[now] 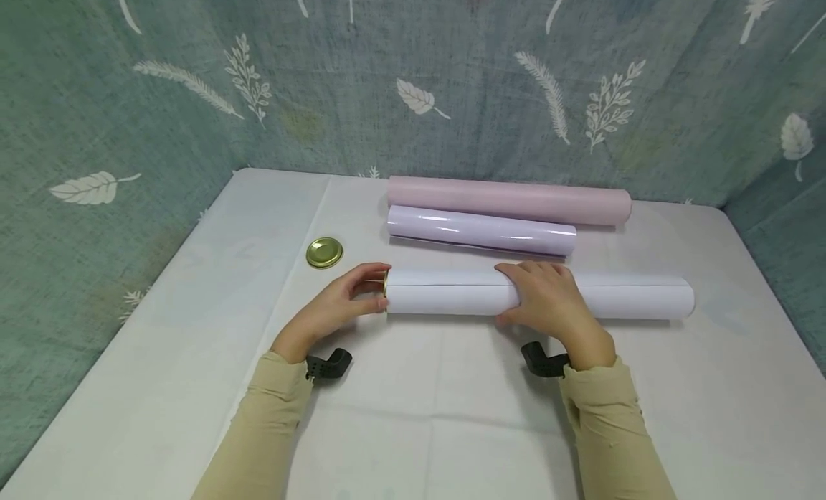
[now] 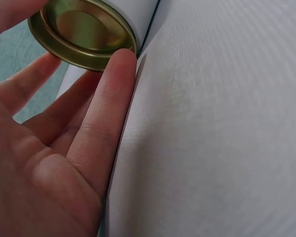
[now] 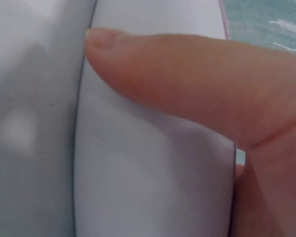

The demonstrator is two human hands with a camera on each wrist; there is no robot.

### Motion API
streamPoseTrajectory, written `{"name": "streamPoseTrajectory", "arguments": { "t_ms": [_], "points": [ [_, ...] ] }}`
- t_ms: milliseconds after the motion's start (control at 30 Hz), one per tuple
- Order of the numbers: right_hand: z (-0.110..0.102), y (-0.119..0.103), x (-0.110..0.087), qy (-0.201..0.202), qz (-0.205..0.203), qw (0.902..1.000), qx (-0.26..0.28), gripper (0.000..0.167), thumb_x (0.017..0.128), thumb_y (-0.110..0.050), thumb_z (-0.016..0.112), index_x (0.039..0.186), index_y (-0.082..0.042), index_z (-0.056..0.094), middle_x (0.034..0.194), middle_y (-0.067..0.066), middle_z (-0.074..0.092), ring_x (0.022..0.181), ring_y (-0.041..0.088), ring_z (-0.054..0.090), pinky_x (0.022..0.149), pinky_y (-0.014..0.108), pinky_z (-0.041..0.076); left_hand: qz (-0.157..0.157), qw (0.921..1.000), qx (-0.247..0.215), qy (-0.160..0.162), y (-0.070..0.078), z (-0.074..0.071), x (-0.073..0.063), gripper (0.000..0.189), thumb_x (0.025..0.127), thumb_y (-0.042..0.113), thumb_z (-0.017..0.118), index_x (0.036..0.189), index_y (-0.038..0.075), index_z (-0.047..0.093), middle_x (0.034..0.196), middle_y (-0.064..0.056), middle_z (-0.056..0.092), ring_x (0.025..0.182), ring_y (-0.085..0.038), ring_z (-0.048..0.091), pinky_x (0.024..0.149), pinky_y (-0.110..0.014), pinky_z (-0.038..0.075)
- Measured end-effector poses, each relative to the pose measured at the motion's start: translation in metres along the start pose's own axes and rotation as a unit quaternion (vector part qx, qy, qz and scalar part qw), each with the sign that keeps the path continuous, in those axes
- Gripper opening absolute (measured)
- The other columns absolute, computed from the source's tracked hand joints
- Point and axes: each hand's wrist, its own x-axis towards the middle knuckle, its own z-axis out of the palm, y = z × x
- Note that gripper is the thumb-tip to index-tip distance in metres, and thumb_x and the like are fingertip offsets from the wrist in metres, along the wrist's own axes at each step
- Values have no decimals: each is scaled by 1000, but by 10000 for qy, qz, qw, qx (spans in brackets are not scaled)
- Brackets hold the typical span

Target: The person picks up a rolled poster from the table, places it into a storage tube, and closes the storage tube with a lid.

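Left fingers (image 2: 107,98) in a grip on round gold metal cap (image 2: 84,29), right fingers (image 3: 158,69) around smooth white cylinder (image 1: 445,300)

Room between the sleeves (image 1: 271,403) ends at the white roll (image 1: 445,300).

Left hand (image 2: 54,148) gripping gold lid (image 2: 84,29), at white tube's (image 2: 135,17) end

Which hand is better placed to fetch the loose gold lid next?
Left, probably. The left hand is nearer, with the loose lid just beyond it, though it must leave the gold cap at the left end of the white tube. The right hand is farther away, gripping that tube near its middle.
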Motion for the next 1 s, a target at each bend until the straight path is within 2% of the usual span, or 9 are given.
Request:
{"name": "streamPoseTrajectory", "arguments": {
  "t_ms": [267, 367, 500, 633, 767, 900, 1000],
  "points": [
    [-4, 2, -4, -159, -9, 9979, 636, 76, 66, -43, 75, 130, -15, 45, 126, 12, 49, 118, 30, 39, 98, 53, 17, -2, 9999, -141, -68, -3, 2, -1, 55, 84, 11, 61, 132, 5, 36, 126, -12, 44, 118, -29, 41, 86, -33, 44],
    [-7, 4, -3, -89, -30, 9932, 1159, 68, 72, -41, 71, 129, -14, 47, 127, 9, 49, 119, 27, 40, 98, 48, 22, 11, 9999, -103, -55, -3, 2, -2, 55, 85, 12, 61, 133, 5, 35, 127, -12, 44, 118, -29, 41, 87, -33, 43],
    [-10, 5, -2, 141, -41, 9866, 1628, 57, 79, -39, 65, 127, -13, 48, 122, 6, 53, 113, 24, 46, 92, 43, 34, 40, 9999, -109, 1, -6, 1, -2, 55, 85, 13, 61, 133, 6, 36, 127, -12, 43, 118, -29, 41, 87, -34, 43],
    [-13, 4, -2, 325, -36, 9843, 1733, 52, 82, -39, 62, 125, -13, 50, 116, 5, 55, 108, 22, 49, 89, 42, 37, 66, 9999, 68, 77, -15, -2, 3, 54, 84, 20, 63, 132, 15, 38, 128, -6, 44, 118, -23, 42, 90, -34, 41],
    [-11, 5, -4, 404, -8, 9808, 1909, 52, 82, -38, 62, 125, -12, 50, 119, 5, 53, 109, 22, 49, 90, 41, 37, 51, 9990, 393, 183, -25, -4, 5, 55, 81, 30, 66, 130, 23, 41, 127, 1, 45, 117, -17, 44, 90, -32, 40],
    [-8, 8, -6, 564, -1, 9784, 1990, 51, 84, -39, 60, 126, -13, 49, 122, 5, 51, 112, 23, 46, 92, 41, 36, 62, 9995, 287, 125, -29, -5, 5, 54, 81, 32, 65, 129, 22, 41, 128, 0, 44, 117, -18, 43, 86, -32, 44],
    [-9, 10, -6, 758, -23, 9794, 1872, 49, 85, -40, 58, 126, -14, 49, 124, 4, 49, 114, 22, 44, 92, 42, 35, 108, 9990, 413, 142, -28, -5, 7, 53, 82, 34, 63, 129, 23, 41, 129, 2, 44, 117, -17, 43, 87, -33, 43]
  ]
}}
